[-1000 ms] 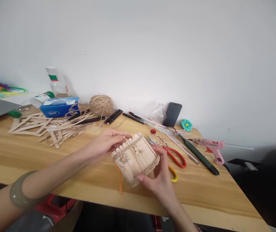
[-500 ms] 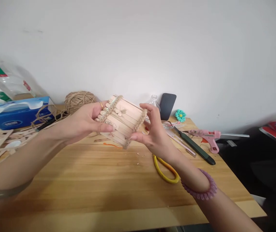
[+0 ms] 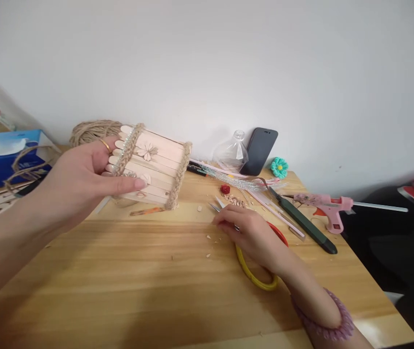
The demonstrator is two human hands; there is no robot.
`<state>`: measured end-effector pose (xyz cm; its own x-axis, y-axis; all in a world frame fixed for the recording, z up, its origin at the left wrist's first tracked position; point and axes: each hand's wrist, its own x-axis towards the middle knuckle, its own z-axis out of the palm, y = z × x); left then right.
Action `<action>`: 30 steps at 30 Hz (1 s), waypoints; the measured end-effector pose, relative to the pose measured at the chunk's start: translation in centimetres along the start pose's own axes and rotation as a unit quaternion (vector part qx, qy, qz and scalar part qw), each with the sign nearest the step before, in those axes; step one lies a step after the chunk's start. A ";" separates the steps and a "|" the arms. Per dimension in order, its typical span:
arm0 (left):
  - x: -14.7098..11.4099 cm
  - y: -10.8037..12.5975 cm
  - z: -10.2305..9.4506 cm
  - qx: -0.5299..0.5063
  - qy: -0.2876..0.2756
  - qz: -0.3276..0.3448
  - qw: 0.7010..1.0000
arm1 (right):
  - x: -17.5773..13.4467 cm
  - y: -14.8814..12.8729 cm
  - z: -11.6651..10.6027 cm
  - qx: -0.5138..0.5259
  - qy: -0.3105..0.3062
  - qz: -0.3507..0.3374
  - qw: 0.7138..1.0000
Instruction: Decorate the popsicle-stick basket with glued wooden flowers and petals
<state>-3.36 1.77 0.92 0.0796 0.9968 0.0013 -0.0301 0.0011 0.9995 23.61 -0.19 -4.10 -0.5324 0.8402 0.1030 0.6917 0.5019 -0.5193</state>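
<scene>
Above the desk (image 3: 177,295), the left hand (image 3: 81,177) holds the stick craft (image 3: 161,167) between thumb and fingers at nine o'clock from view centre, while between four and five o'clock the curled right hand (image 3: 255,235) partly covers the scissors (image 3: 264,286), its grip on them not determinable.

wooden table (image 3: 177,286), scissors (image 3: 243,266), pink glue gun (image 3: 332,207), teal flower (image 3: 279,167)
</scene>
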 end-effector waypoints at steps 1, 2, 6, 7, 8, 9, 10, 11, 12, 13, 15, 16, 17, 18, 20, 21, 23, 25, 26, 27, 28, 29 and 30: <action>0.1 -0.2 -0.1 0.007 0.001 -0.001 1.000 | -0.1 0.0 0.1 -0.001 -0.009 -0.002 1.000; 0.2 -0.3 -0.2 0.013 0.002 -0.002 1.000 | -0.3 0.1 0.1 -0.002 -0.017 -0.002 1.000; 0.5 -0.8 -0.6 0.025 0.011 0.002 1.000 | -1.1 0.0 0.3 -0.011 -0.044 -0.002 0.999; 0.5 -0.9 -0.6 0.028 0.015 -0.002 0.999 | -1.2 -0.1 0.3 -0.013 -0.049 -0.004 0.999; 0.6 -1.0 -0.6 0.031 0.016 -0.008 0.999 | -1.3 -0.3 0.4 -0.012 -0.059 -0.007 0.998; 0.6 -1.0 -0.6 0.033 0.014 -0.014 0.999 | -1.4 -0.5 0.4 -0.009 -0.071 -0.011 0.997; 0.6 -1.0 -0.6 0.036 0.010 -0.018 0.999 | -1.4 -0.7 0.5 -0.005 -0.084 -0.013 0.996; 0.6 -1.1 -0.6 0.038 0.005 -0.019 0.999 | -1.4 -0.9 0.6 -0.004 -0.098 -0.016 0.995; 0.6 -1.1 -0.6 0.039 0.001 -0.015 0.999 | -1.3 -1.1 0.6 -0.006 -0.110 -0.017 0.994; 0.6 -1.1 -0.6 0.039 -0.004 -0.010 0.999 | -1.3 -1.3 0.7 -0.009 -0.119 -0.017 0.993; 0.6 -1.1 -0.6 0.039 -0.012 -0.002 0.999 | -1.1 -1.5 0.9 -0.022 -0.128 -0.014 0.991; 0.6 -1.2 -0.6 0.036 -0.016 0.002 0.999 | -1.0 -1.5 1.0 -0.027 -0.131 -0.014 0.991; 0.6 -1.2 -0.6 0.033 -0.021 0.005 0.999 | -1.0 -1.6 1.2 -0.030 -0.134 -0.013 0.990; 0.7 -1.2 -0.6 0.029 -0.025 0.007 0.999 | -0.9 -1.6 1.3 -0.033 -0.138 -0.012 0.990; 0.7 -1.3 -0.7 0.023 -0.036 0.008 0.999 | -0.8 -1.6 1.5 -0.039 -0.145 -0.011 0.989; 0.7 -1.3 -0.7 0.022 -0.042 0.006 0.999 | -0.8 -1.7 1.6 -0.044 -0.147 -0.011 0.988; 0.7 -1.4 -0.8 0.024 -0.051 -0.001 0.998 | -0.8 -1.8 1.8 -0.056 -0.148 -0.019 0.987; 0.7 -1.4 -0.7 0.024 -0.051 -0.012 0.998 | -0.8 -1.9 1.9 -0.054 -0.146 -0.024 0.988; 0.7 -1.4 -0.5 0.023 -0.051 -0.018 0.998 | -0.9 -2.0 1.8 -0.042 -0.139 -0.019 0.989; 0.6 -1.4 -0.3 0.022 -0.053 -0.025 0.998 | -1.0 -1.9 1.8 -0.020 -0.126 -0.008 0.992; 0.5 -1.4 -0.1 0.022 -0.058 -0.032 0.998 | -1.1 -1.9 1.7 0.008 -0.109 0.008 0.994; 0.4 -1.3 0.1 0.022 -0.065 -0.038 0.997 | -1.2 -1.7 1.5 0.040 -0.085 0.024 0.995; 0.3 -1.3 0.4 0.024 -0.072 -0.045 0.996 | -1.3 -1.6 1.3 0.071 -0.059 0.036 0.995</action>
<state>-2.89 2.06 -0.32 0.2217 0.9711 -0.0882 0.0315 0.0833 0.9960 22.53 -2.32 -4.51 -0.5430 0.8390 -0.0359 0.6592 0.3993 -0.6372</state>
